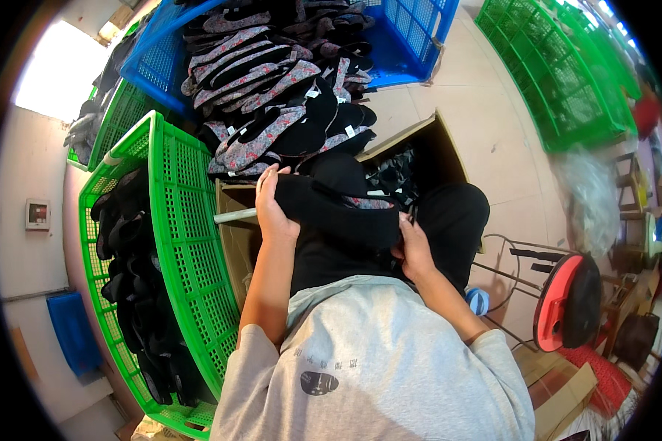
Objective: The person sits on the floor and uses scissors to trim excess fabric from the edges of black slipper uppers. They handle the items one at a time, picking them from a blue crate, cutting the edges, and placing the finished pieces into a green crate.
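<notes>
Both hands grasp one black slipper [338, 206] at centre, the left hand [273, 213] at its nine o'clock end, the right hand [414, 250] at four o'clock. Two green crates [191, 242] sit at nine and one o'clock, one blue crate [412, 37] at twelve.

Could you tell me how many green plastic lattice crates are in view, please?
3, perhaps more hidden. One green plastic lattice crate holding black slippers stands at the person's left, a second sits behind it under the blue crate, a third stands upper right.
</notes>
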Demonstrator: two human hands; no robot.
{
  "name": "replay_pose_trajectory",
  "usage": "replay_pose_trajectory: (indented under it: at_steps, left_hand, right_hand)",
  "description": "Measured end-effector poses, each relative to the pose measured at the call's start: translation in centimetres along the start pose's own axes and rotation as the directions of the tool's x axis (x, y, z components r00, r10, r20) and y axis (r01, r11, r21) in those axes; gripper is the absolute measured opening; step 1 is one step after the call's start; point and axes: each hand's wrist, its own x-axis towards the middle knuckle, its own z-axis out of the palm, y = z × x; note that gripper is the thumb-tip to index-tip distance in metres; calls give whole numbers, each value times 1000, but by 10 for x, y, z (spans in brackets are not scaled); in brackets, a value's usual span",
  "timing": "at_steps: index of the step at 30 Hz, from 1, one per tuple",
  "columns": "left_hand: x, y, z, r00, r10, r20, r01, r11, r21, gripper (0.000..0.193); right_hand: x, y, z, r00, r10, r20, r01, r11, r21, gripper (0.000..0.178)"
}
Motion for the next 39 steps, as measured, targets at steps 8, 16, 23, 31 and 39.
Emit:
replay_pose_trajectory:
  at_steps: [8,16,23,31,39]
  left_hand:
    - [-26,-2,13,917,257,306,-241,966,-92,45]
    - [-30,-7,16,957,111,268,-62,981,-184,44]
    - [-28,-2,19,969,94,228,-69,991,-119,35]
    - [-27,27,33,853,-56,518,204,951,-232,37]
    - [-24,4,29,826,-64,560,249,933,-260,47]
  right_hand:
    - [6,3,-4,948,134,288,-166,982,91,41]
    - [8,15,-8,974,56,218,-99,976,193,26]
    - [10,17,-15,970,147,193,-168,981,94,18]
    - [7,-12,-6,909,144,392,-115,989,-96,34]
    - [4,-3,2,646,200,737,-404,908,108,65]
